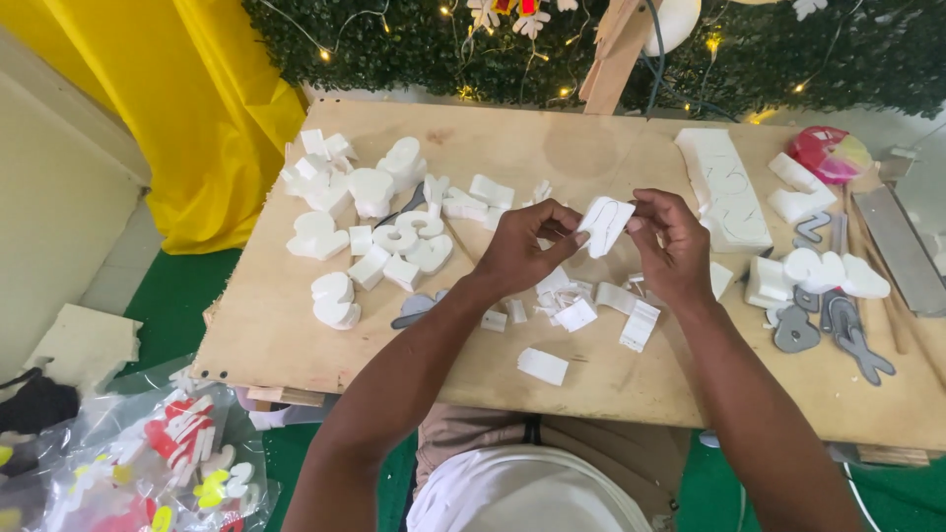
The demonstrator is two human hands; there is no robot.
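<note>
My left hand (pixel 524 248) and my right hand (pixel 673 246) together hold a small white foam piece (pixel 604 225) with a dark curved line drawn on it, above the middle of a plywood board (pixel 296 325). The left fingers pinch its left edge, the right fingers its right edge. Below the hands lie several small white foam scraps (pixel 576 313). A long white foam slab (pixel 727 187) with drawn outlines lies to the right.
A heap of cut white foam shapes (pixel 370 212) sits at the board's left. Grey template shapes (pixel 838 330) and more foam lie at the right beside a metal ruler (pixel 899 251). Yellow cloth (pixel 197 108) hangs at left; a plastic bag of coloured shapes (pixel 168 463) lies on the green floor.
</note>
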